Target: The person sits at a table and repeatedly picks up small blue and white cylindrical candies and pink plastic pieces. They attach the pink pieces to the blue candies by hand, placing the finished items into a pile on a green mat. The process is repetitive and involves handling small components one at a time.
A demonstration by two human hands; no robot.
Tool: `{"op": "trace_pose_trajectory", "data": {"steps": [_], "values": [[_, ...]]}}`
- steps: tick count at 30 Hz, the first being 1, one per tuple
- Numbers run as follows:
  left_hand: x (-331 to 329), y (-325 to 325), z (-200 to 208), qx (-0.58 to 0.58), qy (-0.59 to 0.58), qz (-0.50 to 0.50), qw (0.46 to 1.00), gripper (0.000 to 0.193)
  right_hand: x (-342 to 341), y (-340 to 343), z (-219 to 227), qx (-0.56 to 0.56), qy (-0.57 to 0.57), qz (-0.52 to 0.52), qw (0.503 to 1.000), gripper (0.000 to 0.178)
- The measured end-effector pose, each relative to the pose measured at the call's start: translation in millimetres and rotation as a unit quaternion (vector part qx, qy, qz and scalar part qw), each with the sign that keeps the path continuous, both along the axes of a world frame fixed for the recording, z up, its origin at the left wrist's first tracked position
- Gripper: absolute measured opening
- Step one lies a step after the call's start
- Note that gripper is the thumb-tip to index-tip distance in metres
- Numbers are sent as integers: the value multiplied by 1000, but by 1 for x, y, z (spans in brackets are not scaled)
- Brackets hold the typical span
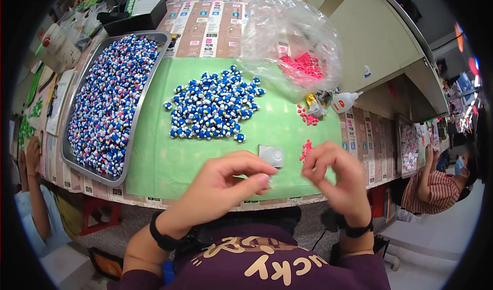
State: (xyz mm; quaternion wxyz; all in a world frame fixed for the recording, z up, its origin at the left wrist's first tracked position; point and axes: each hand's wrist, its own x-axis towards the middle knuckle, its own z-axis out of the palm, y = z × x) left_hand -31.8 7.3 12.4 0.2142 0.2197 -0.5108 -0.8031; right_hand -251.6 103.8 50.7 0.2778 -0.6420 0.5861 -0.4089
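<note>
My left hand (223,185) is closed in a pinch over the green sheet (154,172). A small pale bit shows at its fingertips, too small to name. Slightly blurred, my right hand (339,182) has its fingers curled together beside a small row of pink pieces (306,150); whatever they hold is hidden. Between the hands lies a small grey square block (271,155) with a pale round spot. Beyond them spreads a heap of small blue-and-white figures (213,105). More pink pieces (308,116) lie farther back on the right.
At left stands a metal tray (165,39) full of similar figures with pink bits. A clear plastic bag (257,28) holds pink pieces, near a white squeeze bottle (345,102) and crumpled foil (319,104). A beige cabinet (370,38) borders the right. People sit at both sides.
</note>
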Motion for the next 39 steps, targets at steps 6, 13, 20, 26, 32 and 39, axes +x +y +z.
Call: {"op": "trace_pose_trajectory", "data": {"steps": [6, 13, 20, 26, 32, 39], "values": [[-4, 6, -8, 79, 65, -53, 993, 13, 29, 0, 1, -87, 46, 76, 992, 28], [-4, 10, -9, 44, 7, -54, 998, 12, 26, 0, -4, -127, 69, 113, 983, 25], [-5, 8, -8, 24, -13, -21, 999, 13, 11, -11, 1, -75, 93, 98, 988, 25], [12, 0, -5, 52, 1, 109, 993, 21, 2, -35, -27, -72, 216, 37, 973, 22], [20, -6, -12, 13, -9, 114, 993, 23, 5, -42, -29, -44, 251, 45, 966, 20], [14, -2, -12, 32, 21, 139, 989, 24, 9, -37, -17, 18, 88, 19, 996, 21]]}}
